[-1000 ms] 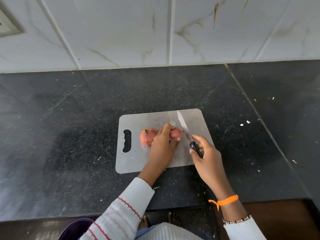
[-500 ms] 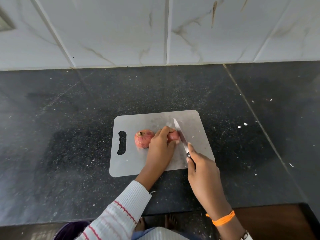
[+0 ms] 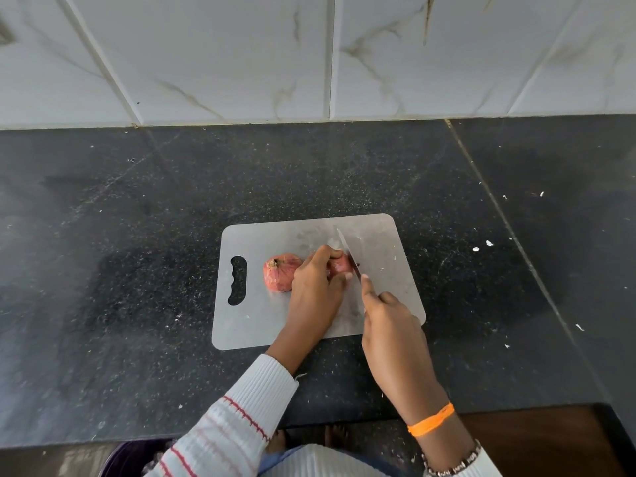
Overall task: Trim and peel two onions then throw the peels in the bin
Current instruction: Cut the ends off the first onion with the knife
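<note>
Your left hand gripping one onion, second onion just left of it, your right hand clasping knife, blade on the gripped onion's right end

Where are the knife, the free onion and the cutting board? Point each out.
knife [image 3: 345, 245], head view, on the flat of the blade.
free onion [image 3: 279, 272], head view, on its pink skin left of the left hand.
cutting board [image 3: 256, 321], head view, on bare surface near its front left corner.

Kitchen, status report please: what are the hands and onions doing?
Left hand holds right onion. Right hand grips knife, blade at its end. Second onion waits on board. Nothing blocking.
</note>
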The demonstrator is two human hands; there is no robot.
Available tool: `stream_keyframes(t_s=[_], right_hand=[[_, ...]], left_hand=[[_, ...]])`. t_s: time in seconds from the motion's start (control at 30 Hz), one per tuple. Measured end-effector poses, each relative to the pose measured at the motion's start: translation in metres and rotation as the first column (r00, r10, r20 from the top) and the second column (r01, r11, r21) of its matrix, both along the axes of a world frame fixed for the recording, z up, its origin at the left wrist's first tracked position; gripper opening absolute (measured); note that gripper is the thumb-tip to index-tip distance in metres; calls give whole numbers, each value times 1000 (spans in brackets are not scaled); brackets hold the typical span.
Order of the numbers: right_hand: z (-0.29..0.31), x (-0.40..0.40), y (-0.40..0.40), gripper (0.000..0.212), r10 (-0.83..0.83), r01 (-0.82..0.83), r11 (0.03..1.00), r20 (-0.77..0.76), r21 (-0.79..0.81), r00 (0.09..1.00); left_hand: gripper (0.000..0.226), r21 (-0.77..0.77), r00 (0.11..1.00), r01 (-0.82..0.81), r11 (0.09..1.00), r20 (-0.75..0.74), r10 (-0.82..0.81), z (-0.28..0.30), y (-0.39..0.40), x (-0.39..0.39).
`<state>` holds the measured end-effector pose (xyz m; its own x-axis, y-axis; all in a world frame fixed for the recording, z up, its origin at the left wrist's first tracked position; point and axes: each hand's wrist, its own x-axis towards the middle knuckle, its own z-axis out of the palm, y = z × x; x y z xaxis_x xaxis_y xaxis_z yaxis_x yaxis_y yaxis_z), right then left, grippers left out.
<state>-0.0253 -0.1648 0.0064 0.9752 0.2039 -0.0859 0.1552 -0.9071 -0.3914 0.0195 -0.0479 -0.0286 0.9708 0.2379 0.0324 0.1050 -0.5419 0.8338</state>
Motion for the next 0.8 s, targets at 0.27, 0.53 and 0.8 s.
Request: stream_keyframes(t_s=[0.27,0.53,0.8], right_hand=[[-6,7,5,59,-7,7,1000,-4,24,1000],[-14,10,1,47,-37,36,991,10,127,999],[-28,10,-3,51,-49,48,966,-2,256,999]], left_hand=[[25,11,1000,-17,1000,26,17,-1,-2,1],[24,50,999,-2,999,40,0,0,-5,2],[24,18,999,-25,1000,37,25,-2,-5,0]])
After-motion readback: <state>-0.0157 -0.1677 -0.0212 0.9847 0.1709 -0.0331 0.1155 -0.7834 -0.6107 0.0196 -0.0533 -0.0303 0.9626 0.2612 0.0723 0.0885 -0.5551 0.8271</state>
